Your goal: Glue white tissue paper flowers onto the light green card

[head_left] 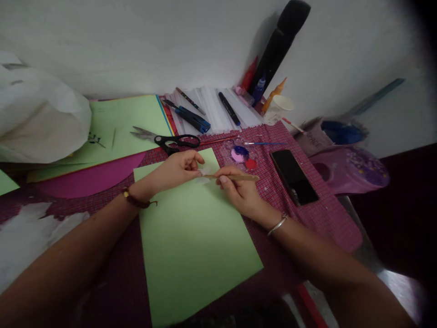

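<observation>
My right hand (241, 189) grips a slim tan stick, perhaps a brush (235, 176), between thumb and fingers. The stick's thin end points left, at a small white scrap (202, 180). My left hand (182, 168) has its fingers curled, with thumb and fingertip pinching at that scrap. Whether the scrap is paper or tissue I cannot tell. Both hands are over the upper part of a light green sheet (194, 255). Just beyond my right hand is a clear palette (227, 148) with dark blue, pink and red paint.
Scissors (170, 140), a blue cutter (191, 119) and a black marker (229, 108) lie behind the sheet. A phone (294, 177) is on the right, near a white cup (282, 104) and paint bottles (273, 94). At left are a white bag (44, 118) and crumpled white tissue (27, 237).
</observation>
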A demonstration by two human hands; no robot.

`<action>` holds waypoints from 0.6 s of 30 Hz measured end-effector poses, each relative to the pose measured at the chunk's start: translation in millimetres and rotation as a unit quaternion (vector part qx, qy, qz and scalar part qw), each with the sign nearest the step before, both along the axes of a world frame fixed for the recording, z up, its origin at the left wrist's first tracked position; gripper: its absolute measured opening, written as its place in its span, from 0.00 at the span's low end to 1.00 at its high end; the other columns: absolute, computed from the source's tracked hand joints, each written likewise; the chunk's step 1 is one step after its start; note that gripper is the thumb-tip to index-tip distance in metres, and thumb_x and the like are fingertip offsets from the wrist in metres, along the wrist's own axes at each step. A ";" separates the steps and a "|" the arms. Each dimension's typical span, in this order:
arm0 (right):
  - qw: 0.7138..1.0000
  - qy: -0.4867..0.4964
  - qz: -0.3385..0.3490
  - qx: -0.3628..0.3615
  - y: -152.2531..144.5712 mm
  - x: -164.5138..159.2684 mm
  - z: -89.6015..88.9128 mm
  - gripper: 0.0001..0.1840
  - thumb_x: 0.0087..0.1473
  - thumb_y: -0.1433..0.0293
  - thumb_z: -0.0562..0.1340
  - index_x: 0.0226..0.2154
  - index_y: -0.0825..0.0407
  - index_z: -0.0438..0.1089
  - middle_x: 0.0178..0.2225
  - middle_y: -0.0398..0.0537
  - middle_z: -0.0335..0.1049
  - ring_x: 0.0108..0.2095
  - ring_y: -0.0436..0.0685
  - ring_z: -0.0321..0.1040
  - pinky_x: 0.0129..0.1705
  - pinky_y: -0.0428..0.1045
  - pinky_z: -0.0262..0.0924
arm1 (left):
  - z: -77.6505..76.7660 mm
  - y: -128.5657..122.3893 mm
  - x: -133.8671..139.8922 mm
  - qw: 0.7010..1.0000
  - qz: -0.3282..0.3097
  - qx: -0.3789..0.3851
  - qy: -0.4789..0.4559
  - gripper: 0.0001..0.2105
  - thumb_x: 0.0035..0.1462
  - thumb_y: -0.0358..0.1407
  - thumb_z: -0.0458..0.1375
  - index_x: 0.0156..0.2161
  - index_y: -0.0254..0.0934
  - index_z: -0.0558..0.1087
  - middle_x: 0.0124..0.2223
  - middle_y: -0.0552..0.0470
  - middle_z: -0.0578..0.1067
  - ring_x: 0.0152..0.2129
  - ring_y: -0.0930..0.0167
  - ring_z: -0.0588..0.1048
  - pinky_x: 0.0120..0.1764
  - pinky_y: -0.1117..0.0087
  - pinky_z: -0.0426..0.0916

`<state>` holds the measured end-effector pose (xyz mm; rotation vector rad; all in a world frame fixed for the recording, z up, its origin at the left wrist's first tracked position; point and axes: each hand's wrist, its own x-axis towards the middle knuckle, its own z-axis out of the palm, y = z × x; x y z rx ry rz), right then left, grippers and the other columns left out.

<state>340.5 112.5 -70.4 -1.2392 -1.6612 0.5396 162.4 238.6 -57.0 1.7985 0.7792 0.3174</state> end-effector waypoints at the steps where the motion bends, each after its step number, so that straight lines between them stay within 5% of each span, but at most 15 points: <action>1: 1.000 -0.017 0.002 0.005 0.6 0.4 -0.2 0.09 0.65 0.67 0.53 0.41 0.50 0.69 0.33 0.45 0.71 0.32 0.50 0.68 0.35 0.48 0.63 | 0.2 -0.5 0.2 1.000 0.002 0.002 0.000 0.12 0.50 0.35 0.60 0.41 0.35 0.68 0.25 0.58 0.67 0.20 0.76 0.65 0.23 0.75 0.58; 9: 0.986 -0.156 0.014 0.054 -0.1 -1.4 8.8 0.09 0.64 0.72 0.52 0.40 0.52 0.68 0.35 0.48 0.72 0.35 0.52 0.68 0.37 0.48 0.63 | 1.6 -2.9 1.4 0.998 0.045 -0.016 -0.031 0.10 0.52 0.36 0.60 0.39 0.35 0.70 0.27 0.57 0.69 0.21 0.77 0.66 0.24 0.76 0.58; 14: 0.942 -0.331 0.043 0.025 -8.6 -7.7 17.2 0.12 0.64 0.73 0.52 0.37 0.54 0.70 0.33 0.50 0.69 0.32 0.54 0.64 0.33 0.49 0.60 | -3.4 2.7 -1.1 0.989 0.112 -0.053 -0.080 0.10 0.59 0.40 0.55 0.33 0.35 0.69 0.23 0.57 0.66 0.18 0.78 0.62 0.22 0.76 0.55; 18: 0.929 -0.365 0.053 0.018 -13.7 -10.5 15.1 0.13 0.62 0.77 0.52 0.35 0.53 0.70 0.34 0.50 0.68 0.31 0.54 0.62 0.32 0.49 0.58 | -4.8 3.9 -4.1 0.988 0.118 -0.066 -0.081 0.08 0.58 0.38 0.55 0.34 0.35 0.69 0.24 0.57 0.67 0.18 0.78 0.63 0.22 0.76 0.54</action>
